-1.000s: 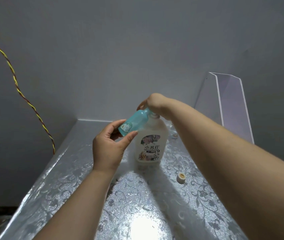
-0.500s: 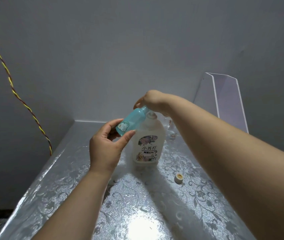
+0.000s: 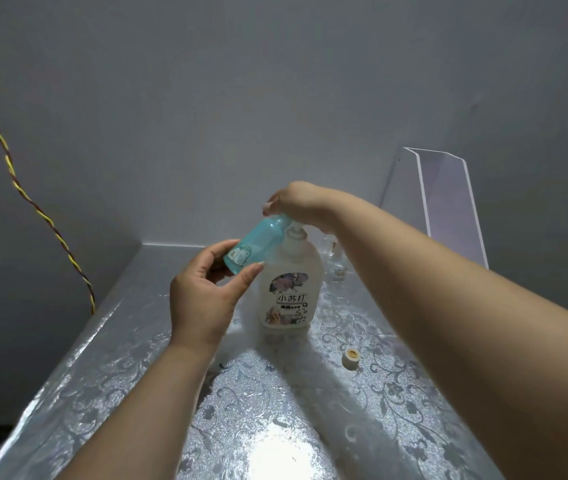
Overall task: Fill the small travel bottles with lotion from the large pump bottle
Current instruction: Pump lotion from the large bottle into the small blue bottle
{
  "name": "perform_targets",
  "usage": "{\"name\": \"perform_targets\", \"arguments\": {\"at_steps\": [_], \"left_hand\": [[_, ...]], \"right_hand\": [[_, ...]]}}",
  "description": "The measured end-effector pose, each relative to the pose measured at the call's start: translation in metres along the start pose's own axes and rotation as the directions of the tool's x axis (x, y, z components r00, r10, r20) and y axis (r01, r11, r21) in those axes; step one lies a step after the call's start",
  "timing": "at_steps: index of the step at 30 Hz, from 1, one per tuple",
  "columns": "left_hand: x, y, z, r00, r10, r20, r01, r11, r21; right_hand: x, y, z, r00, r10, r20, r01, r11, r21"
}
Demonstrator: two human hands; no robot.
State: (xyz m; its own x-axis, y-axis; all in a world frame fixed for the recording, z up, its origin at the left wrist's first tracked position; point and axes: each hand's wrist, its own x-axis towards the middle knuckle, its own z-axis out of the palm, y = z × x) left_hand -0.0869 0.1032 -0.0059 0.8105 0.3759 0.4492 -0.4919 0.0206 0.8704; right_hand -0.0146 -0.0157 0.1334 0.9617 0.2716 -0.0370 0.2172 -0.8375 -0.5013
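- Currently the left hand (image 3: 203,292) pinches the base end of the small teal travel bottle (image 3: 254,245), thumb on the near side and fingers on the far side.
- Travel bottle is held in the air, tilted, with its neck pointing up and to the right; the mouth sits right at the pump head, under the right hand's fingers.
- Right hand (image 3: 296,202) rests on top of the large pump bottle (image 3: 291,289), fingers curled down over the pump head and hiding it.
- Large pump bottle stands upright on the counter (image 3: 102,375); translucent white body, floral label with printed characters facing the camera.
- Teal bottle's side lies against or just beside the pump bottle's shoulder; cannot tell which.
- Small pale cap (image 3: 350,357) lies on the counter, near and to the right of the pump bottle, apart from it.
- Counter is covered in shiny silver sheet with a flower-and-vine pattern; strong glare at the near edge.
- Clear plastic stand (image 3: 448,202) leans at the far right by the wall.
- Twisted red-and-yellow wire (image 3: 16,181) hangs down the left wall.
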Motion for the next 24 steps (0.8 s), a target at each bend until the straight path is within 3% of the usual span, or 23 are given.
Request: {"name": "perform_targets", "arguments": {"at_steps": [8,18,24], "left_hand": [[0.0,0.001,-0.001,1.0,-0.001,-0.005,0.001,1.0,0.014],[-0.002,-0.002,-0.001,0.999,-0.039,0.001,0.039,0.999,-0.003],[-0.002,0.0,-0.001,1.0,-0.023,0.001,0.023,1.0,-0.014]], "right_hand": [[0.002,-0.002,0.005,1.0,-0.021,-0.008,0.021,0.997,-0.069],[0.004,0.005,0.011,0.999,0.025,-0.029,-0.025,1.0,-0.017],[0.001,-0.002,0.003,1.0,-0.001,-0.027,-0.003,0.991,-0.132]]}}
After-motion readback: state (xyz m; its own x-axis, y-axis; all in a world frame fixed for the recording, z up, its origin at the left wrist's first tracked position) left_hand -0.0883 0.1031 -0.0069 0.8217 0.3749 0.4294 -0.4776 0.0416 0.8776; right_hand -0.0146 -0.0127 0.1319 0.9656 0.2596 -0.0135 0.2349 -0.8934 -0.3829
